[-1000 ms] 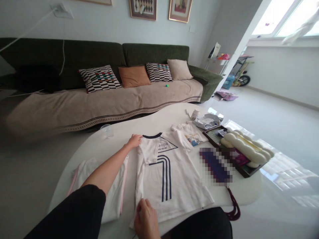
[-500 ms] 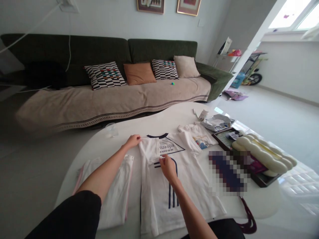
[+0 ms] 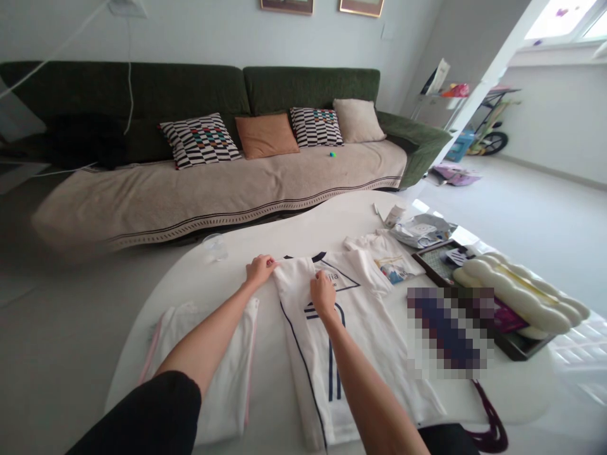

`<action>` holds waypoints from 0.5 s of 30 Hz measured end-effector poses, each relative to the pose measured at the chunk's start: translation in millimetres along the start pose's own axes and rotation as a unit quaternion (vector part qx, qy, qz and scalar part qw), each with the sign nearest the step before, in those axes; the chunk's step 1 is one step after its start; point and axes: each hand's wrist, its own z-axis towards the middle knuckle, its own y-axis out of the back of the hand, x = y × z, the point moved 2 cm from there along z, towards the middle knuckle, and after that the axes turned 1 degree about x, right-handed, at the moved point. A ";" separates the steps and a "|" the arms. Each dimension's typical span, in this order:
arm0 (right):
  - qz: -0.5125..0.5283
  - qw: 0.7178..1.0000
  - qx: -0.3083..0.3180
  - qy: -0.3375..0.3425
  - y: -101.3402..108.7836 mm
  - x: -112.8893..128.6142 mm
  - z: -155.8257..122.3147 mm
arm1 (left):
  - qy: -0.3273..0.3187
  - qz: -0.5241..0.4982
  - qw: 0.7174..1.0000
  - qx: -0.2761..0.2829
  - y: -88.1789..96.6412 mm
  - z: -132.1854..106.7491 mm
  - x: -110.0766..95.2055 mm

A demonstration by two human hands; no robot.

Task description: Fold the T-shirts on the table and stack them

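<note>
A white T-shirt (image 3: 360,341) with navy stripes and a navy collar lies flat on the white oval table (image 3: 294,230). Its left side is folded over toward the middle. My left hand (image 3: 260,270) pinches the shirt at its left shoulder, fingers closed on the cloth. My right hand (image 3: 323,295) rests on the folded sleeve near the chest print, fingers curled onto the fabric.
A folded white garment with pink trim (image 3: 215,373) lies left of the shirt. Another white printed shirt (image 3: 384,262), papers (image 3: 420,229), a dark tray (image 3: 516,344) with a cream wavy object (image 3: 516,291) and a clear glass (image 3: 214,246) are on the table. A green sofa (image 3: 213,158) stands behind.
My right hand moved from the shirt's bottom hem up to the sleeve and pressed it inward; the left side is now folded further over the front. My left hand stayed at the shoulder.
</note>
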 end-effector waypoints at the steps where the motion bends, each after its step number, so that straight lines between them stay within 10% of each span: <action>1: -0.002 1.000 -0.011 0.008 2.7 -1.0 -5.7 | 0.004 0.004 1.000 -0.016 0.1 -3.2 -3.8; 10: 0.004 0.998 0.050 0.031 1.7 -41.8 -147.1 | -0.157 -0.003 0.987 -0.022 -23.9 -46.3 -48.3; 15: 0.021 0.997 0.065 0.033 -5.9 -42.5 -175.7 | -0.178 0.016 0.984 0.024 -45.2 -64.9 -50.7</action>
